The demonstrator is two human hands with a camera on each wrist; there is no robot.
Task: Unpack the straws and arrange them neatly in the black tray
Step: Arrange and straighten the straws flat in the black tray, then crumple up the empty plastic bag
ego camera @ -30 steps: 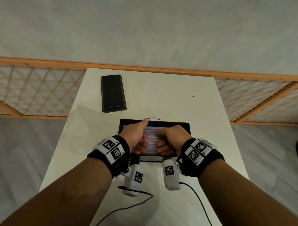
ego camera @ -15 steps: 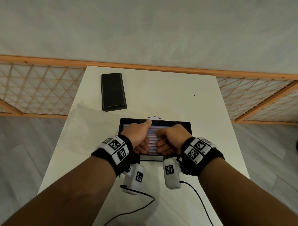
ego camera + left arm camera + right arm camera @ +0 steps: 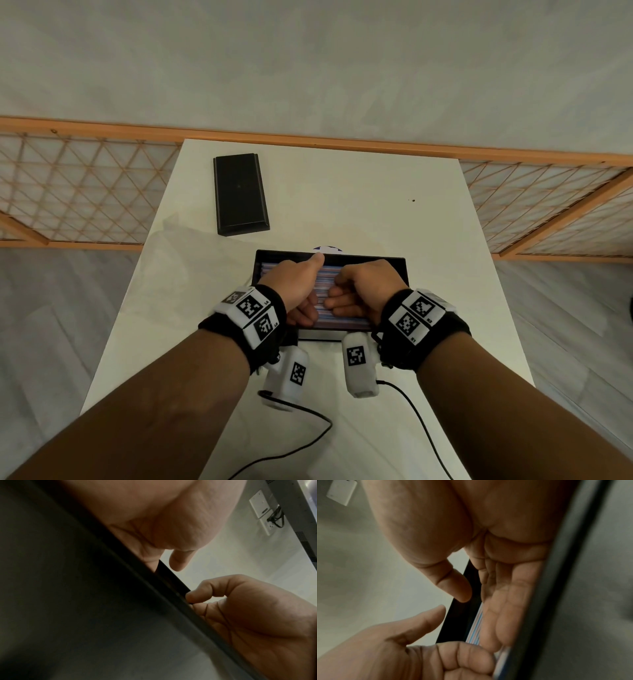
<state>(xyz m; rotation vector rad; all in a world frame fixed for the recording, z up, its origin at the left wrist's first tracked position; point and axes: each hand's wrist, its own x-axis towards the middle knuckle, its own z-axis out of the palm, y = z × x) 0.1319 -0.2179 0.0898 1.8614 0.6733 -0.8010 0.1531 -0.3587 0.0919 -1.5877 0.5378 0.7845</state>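
Head view shows a white rectangular table point(image 3: 359, 192) with a shallow black rectangular tray point(image 3: 394, 265) lying near its middle, long side across. Thin pink, blue and white striped straws point(image 3: 323, 291) lie side by side inside the tray, running left to right and covering the floor that shows between the hands. The left hand point(image 3: 298, 286) rests on the left part of the straw layer; its thumb points straight toward the tray's far rim, and the other fingers bend inward over the straws. The right hand point(image 3: 363, 289) rests on the right part, its fingers turned toward the left hand and lying on the straws. The two hands sit just beside each other, fingertips close but apart.

From the right wrist camera, the right hand point(image 3: 505, 595) shows a flat palm and straight fingers pressed along the striped straws point(image 3: 476, 628), thumb held free, nothing clasped. The left hand point(image 3: 412, 655), low in that picture, has its fingers curled with the knuckles against the straws; whether they pinch any straw cannot be told. The left wrist camera is mostly filled by the tray's dark wall point(image 3: 85, 588).

A second black rectangular tray-like piece point(image 3: 239, 193) lies well apart at the table's far left. Black cables point(image 3: 308, 442) trail over the near edge.
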